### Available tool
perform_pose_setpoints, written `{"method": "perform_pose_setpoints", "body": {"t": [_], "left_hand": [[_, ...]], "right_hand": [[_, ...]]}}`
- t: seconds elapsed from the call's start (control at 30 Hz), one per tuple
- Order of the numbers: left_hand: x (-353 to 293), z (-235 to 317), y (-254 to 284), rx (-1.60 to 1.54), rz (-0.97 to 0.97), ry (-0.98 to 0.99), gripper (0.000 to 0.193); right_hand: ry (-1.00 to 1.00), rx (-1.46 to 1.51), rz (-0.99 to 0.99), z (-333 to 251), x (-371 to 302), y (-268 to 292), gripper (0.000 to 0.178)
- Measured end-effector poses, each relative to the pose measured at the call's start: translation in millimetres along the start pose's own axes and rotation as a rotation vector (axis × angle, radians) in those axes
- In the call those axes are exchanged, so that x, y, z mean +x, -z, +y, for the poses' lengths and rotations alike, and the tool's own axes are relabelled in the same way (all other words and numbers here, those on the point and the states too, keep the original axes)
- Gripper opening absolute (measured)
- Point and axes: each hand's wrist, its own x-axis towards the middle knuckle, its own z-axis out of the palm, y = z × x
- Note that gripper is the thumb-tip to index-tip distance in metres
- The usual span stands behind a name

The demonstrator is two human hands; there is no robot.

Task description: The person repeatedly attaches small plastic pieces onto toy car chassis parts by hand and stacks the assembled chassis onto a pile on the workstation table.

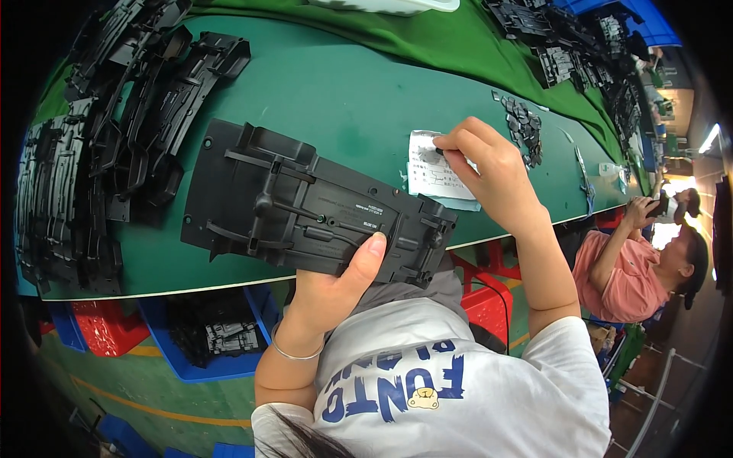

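My left hand (336, 286) grips the near edge of a black moulded plastic chassis (328, 206), its thumb lying across the underside. The chassis is tilted over the table's front edge, with ribs, rod shapes and small white print on its face. Farther right, my right hand (489, 172) is closed in a pinch above a white printed paper label (427, 172). A small dark piece shows at its fingertips, partly hidden by them. Beyond that hand lies a heap of small flat black pieces (524, 131).
Stacked black plastic parts (164, 126) cover the table's left end. More black parts (580, 49) lie at the far right on green cloth (427, 53). Under the table stand a blue bin (214, 370) and red stools (111, 328). A co-worker (630, 267) sits at right.
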Motion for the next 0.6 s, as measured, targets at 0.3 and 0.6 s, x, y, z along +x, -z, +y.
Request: {"method": "perform_pose_setpoints", "body": {"t": [0.3, 0.6], "left_hand": [[-1, -1, -1, -0.017, 0.019, 0.014, 0.007], [-4, -5, -3, 0.060, 0.032, -0.052, 0.009]], "right_hand": [[-0.268, 0.503, 0.086, 1, -6, 3, 0.017], [-0.545, 1.463, 0.146, -16, -23, 4, 0.016]]}}
